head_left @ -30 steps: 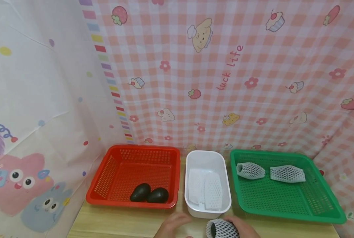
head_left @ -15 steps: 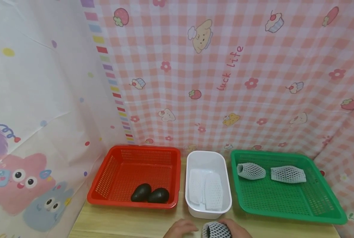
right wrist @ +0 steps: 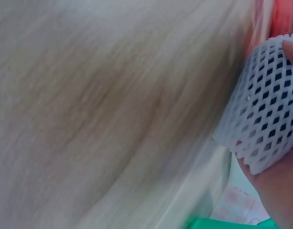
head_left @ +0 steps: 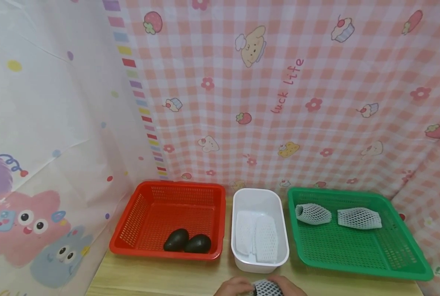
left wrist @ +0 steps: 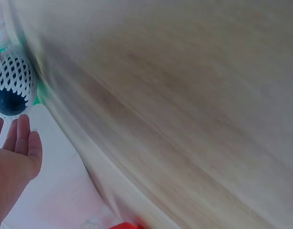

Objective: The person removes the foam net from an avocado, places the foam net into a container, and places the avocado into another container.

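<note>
At the bottom of the head view, my right hand holds a dark avocado wrapped in a white foam net sleeve. In the right wrist view, that sleeve lies across my palm with the thumb over it. The avocado's dark end shows at the sleeve's opening in the left wrist view. My left hand is beside that end, its fingers loosely extended; whether they touch it is unclear. Part of both hands is cut off by the frame edge.
A red basket at left holds two bare avocados. The white bin in the middle contains flat foam net sleeves. At right, a green basket has two net-wrapped pieces. All stand on a wooden table.
The right hand and wrapped avocado have moved slightly left and down toward the frame's lower edge. My left hand has moved right, close to the avocado's end.
</note>
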Tool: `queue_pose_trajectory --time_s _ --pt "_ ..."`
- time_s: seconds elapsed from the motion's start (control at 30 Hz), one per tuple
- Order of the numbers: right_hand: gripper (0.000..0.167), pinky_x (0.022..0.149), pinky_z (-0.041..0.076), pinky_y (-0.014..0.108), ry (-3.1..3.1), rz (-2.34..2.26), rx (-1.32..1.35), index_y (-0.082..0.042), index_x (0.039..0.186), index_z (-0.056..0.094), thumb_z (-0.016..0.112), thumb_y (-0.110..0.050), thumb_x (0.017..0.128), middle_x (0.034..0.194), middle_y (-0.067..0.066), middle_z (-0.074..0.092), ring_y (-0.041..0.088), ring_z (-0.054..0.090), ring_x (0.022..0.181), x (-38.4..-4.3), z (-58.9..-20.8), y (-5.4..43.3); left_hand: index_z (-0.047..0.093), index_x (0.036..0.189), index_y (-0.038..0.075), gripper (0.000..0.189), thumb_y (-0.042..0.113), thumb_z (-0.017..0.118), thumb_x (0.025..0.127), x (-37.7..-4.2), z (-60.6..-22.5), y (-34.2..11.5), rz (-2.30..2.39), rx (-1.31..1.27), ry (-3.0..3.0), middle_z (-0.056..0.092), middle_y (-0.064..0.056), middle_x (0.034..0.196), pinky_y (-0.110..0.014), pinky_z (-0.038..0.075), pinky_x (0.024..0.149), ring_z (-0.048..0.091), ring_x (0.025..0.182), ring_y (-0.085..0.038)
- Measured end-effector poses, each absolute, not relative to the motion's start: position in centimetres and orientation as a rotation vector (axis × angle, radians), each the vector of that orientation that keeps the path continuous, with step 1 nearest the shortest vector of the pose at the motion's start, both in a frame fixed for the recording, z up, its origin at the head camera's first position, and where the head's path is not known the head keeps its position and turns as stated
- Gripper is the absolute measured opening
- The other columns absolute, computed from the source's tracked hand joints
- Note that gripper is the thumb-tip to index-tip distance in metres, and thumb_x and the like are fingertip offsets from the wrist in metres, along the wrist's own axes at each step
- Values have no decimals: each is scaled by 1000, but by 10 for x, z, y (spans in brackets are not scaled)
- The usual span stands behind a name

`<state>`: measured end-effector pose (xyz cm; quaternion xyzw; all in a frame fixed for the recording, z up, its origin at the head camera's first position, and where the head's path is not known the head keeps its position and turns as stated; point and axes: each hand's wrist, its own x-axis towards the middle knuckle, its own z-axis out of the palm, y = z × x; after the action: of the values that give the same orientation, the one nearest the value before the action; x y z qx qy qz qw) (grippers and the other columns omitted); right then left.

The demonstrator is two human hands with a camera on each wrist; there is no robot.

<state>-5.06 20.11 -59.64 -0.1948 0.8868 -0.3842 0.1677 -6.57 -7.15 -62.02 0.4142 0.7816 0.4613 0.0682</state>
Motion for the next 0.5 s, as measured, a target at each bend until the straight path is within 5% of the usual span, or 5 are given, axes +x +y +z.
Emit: queue_pose_trajectory --time_s 0.5 --pt "64 88 53 29 2592 -1051 -654 -3 136 60 79 -44 92 123 2 67 2 60 107 -50 -601 215 70 122 -4 31 9 72 93 -67 -623 -63 1389 1301 2407 70 -17 116 -24 51 96 65 110 -15"
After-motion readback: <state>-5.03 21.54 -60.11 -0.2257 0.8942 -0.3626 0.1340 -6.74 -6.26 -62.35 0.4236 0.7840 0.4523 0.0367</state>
